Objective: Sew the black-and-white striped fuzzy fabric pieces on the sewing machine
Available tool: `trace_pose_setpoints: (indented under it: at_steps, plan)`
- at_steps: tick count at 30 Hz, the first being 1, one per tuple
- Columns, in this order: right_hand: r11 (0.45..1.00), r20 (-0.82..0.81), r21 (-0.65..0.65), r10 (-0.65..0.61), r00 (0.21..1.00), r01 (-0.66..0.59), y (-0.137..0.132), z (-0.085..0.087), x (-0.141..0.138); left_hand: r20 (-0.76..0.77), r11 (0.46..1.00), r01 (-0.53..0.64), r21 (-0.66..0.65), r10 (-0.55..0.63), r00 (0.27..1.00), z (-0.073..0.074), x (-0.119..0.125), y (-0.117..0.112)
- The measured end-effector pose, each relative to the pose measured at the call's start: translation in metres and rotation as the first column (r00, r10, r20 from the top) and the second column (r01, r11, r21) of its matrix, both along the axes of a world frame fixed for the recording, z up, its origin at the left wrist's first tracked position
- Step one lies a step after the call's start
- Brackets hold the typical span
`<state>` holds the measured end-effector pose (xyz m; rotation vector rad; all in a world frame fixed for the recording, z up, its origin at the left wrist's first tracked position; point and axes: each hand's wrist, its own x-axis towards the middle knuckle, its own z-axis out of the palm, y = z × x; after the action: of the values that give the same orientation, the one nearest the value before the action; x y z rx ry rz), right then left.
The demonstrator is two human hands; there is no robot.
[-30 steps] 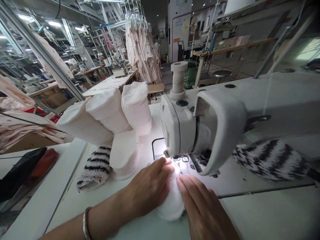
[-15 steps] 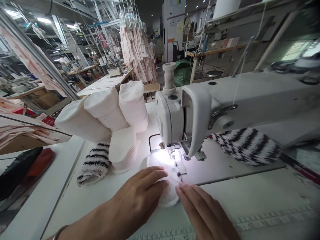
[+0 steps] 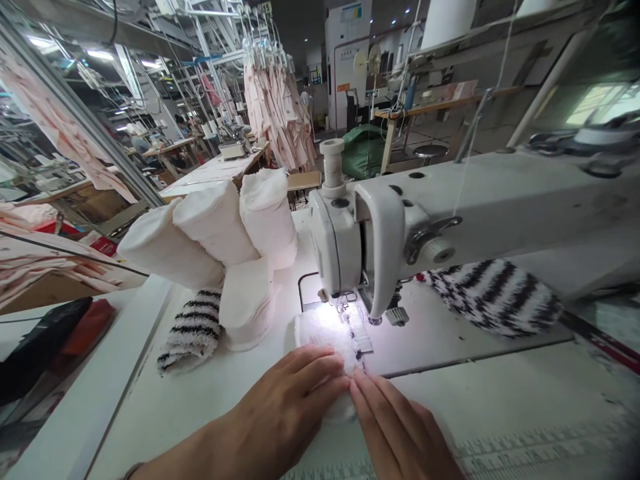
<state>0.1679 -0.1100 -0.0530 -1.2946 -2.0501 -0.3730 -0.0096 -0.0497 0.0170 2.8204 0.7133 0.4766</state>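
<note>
Left hand [image 3: 287, 400] flat on the white terry pad [image 3: 323, 333], fingers slightly spread; right hand [image 3: 395, 427] alongside, fingers pressed together, tips bearing down. Pad just at the presser foot [image 3: 347, 310] of the sewing machine [image 3: 335, 243], fingertips close in front of it. Real danger there: a slip toward the needle, a pricked finger; uneven pressure, puckered pile.

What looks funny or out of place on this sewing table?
The stacks of white fabric rounds beside the sewing machine look odd: they lean sideways on one another instead of standing straight, like a tipped pile.
</note>
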Motion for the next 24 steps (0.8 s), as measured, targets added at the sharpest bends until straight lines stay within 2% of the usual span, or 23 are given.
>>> trace_pose_setpoints:
  at_steps: [8, 14, 18, 24]
  plan:
    - [1.000, 0.034, -0.005, 0.027, 0.999, -0.027, 0.017, -0.003, 0.004, 0.024, 0.996, -0.016, -0.085, 0.018, 1.000, -0.002, 0.000, 0.012]
    - [1.000, 0.089, -0.011, 0.005, 0.996, -0.004, 0.034, 0.011, 0.004, 0.022, 0.989, -0.040, -0.143, 0.044, 0.999, -0.008, -0.002, 0.030]
    - [0.999, 0.099, -0.035, 0.011, 0.995, -0.008, 0.036, 0.017, 0.004, 0.025, 0.993, -0.059, -0.101, 0.061, 0.998, -0.009, -0.002, 0.037]
    - [1.000, 0.117, 0.007, 0.026, 0.993, -0.026, 0.027, 0.008, 0.000, 0.025, 0.990, -0.019, -0.138, 0.023, 0.999, -0.004, -0.004, 0.031]
